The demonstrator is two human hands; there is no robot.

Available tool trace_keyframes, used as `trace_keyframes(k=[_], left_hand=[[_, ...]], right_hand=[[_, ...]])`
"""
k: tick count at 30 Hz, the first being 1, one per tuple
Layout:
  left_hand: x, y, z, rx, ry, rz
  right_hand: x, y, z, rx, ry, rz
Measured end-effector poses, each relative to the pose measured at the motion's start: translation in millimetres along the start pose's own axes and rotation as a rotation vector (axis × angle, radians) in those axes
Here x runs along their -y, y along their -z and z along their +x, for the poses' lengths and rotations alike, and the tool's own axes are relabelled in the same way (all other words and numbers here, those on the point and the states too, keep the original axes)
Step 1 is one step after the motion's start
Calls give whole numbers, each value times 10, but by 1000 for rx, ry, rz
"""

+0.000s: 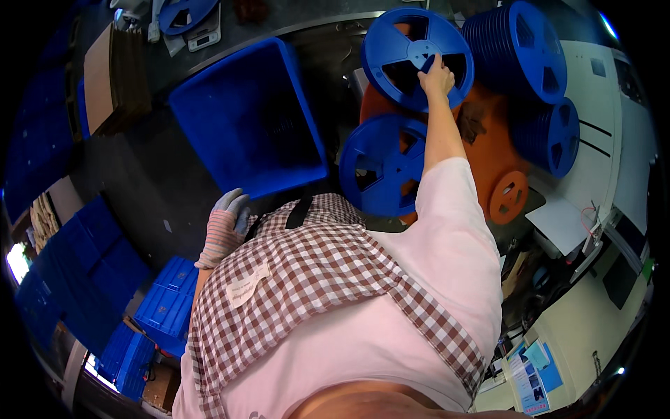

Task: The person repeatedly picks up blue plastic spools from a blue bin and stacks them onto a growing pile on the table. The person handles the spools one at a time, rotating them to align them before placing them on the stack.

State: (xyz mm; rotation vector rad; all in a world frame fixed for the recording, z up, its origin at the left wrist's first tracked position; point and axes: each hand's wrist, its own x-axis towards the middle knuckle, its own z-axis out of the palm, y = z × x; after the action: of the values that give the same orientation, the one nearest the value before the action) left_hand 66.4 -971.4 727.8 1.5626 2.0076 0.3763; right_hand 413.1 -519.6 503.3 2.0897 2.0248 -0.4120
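My bare right hand (437, 78) reaches far forward, its fingers closed over a spoke beside the hub of a large blue plastic reel (382, 56). A second blue reel (359, 150) stands nearer to me, partly behind my right forearm. Both are beside an orange surface (492, 133). My left hand (225, 222), in a striped knit glove with grey fingertips, hangs at my left side next to my checked apron. Its fingers are stretched out and hold nothing. Closest to that hand is a big blue plastic bin (307, 133), whose dark inside I cannot make out.
Two stacks of blue reels, a taller stack (541, 52) and a lower stack (562, 136), stand at the far right. A small orange reel (509, 197) is below them. Flattened cardboard (101, 84) stands far left. Blue crates (167, 300) sit behind my left side.
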Motion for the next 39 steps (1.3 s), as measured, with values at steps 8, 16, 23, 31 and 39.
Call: trace_keyframes(k=[8,16,23,31,39], left_hand=[[-247,200,935,-54,-304,-71],[-1068,441,1937,-395,-760,-152],[-1642,591,2268,-99,-351,-218],[-1395,394,2544,-4,-451,-375],[-894,187,2809,-213,-600,-730]], right_hand=[[136,889,-886,390,414,1573],[888,1138,-2295,1399,692,2390],[1132,949,-2630,891,580,2220],[1016,1076,-2656,912,594,2051],[819,726,-2401,1327,581,2363]])
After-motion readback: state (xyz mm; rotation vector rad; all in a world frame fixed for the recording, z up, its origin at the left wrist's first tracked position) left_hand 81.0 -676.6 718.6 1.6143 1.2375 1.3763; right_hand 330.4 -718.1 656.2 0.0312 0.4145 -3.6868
